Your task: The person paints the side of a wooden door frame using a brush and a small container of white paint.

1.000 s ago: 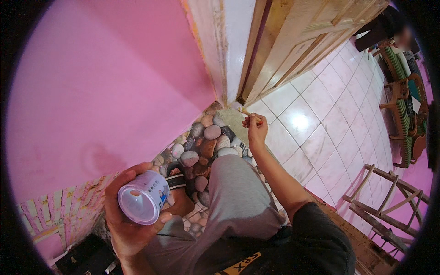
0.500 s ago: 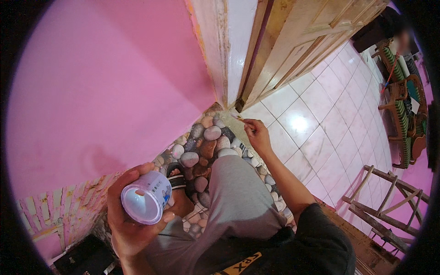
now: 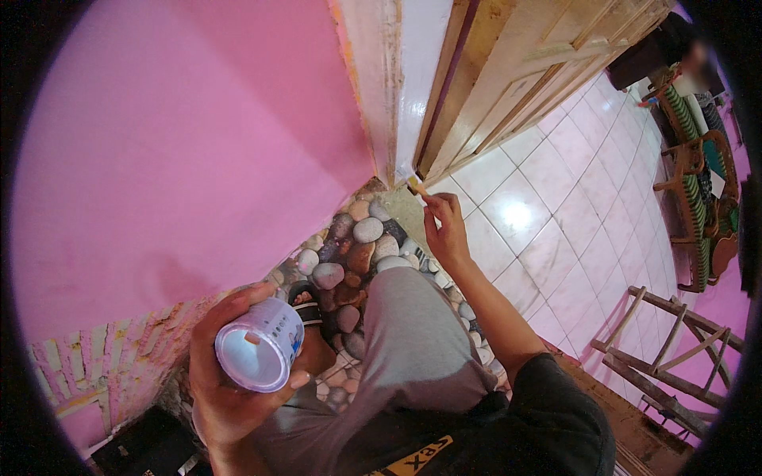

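My left hand [image 3: 226, 381] is wrapped round a pale plastic cup [image 3: 278, 325], tilted so that its mouth faces me; whitish paint [image 3: 258, 365] coats the inside. Away from me, my right hand [image 3: 446, 226] pinches a small paintbrush [image 3: 417, 187] by its handle. The bristles are at the foot of the white-painted door frame [image 3: 417, 87], close to the floor. Whether they touch the wood is too small to tell. Beside the brush stands the lower corner of an open panelled wooden door [image 3: 508, 71].
A pink wall [image 3: 198, 143] rises on the left. Pebble-patterned flooring [image 3: 361, 258] lies under my sandalled foot [image 3: 313, 341]. Beyond the doorway are white tiles [image 3: 548, 198], a wooden ladder-like frame [image 3: 667, 357], green-striped wooden chairs [image 3: 686, 206] and another person at the far right.
My right hand has raised the brush tip slightly, from near the floor to the base of the door frame. The cup in my left hand has shifted a little to the right.
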Demonstrator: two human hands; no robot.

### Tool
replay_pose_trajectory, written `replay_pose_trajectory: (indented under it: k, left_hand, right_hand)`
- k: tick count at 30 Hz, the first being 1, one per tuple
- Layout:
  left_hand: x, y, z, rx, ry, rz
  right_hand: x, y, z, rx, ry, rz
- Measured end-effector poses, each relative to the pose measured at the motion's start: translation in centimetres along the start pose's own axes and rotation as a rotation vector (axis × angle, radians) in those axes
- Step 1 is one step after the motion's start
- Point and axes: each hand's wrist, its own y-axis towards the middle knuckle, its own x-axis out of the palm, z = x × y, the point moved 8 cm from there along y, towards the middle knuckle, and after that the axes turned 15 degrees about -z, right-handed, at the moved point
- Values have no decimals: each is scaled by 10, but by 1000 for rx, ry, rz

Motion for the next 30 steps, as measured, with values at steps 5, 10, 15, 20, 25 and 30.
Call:
replay_pose_trajectory:
  k: [5,10,15,20,25,30]
  left_hand:
    - [6,8,6,-7,-42,-27]
    - [9,5,-1,-93,-128,-3]
    - [12,5,8,43,8,-53]
    - [13,9,10,42,76,-79]
    - [18,14,8,11,61,-80]
    - [20,14,7,48,36,-60]
  right_hand:
    - [24,-2,42,87,-158,-142]
    - [21,32,17,81,-144,-106]
    - [-14,26,-48,-62,-124,-48]
    - [-18,6,-29,90,-168,-156]
    - [-16,29,-11,83,-234,-114]
    - [-62,21,-83,-113,-122,11]
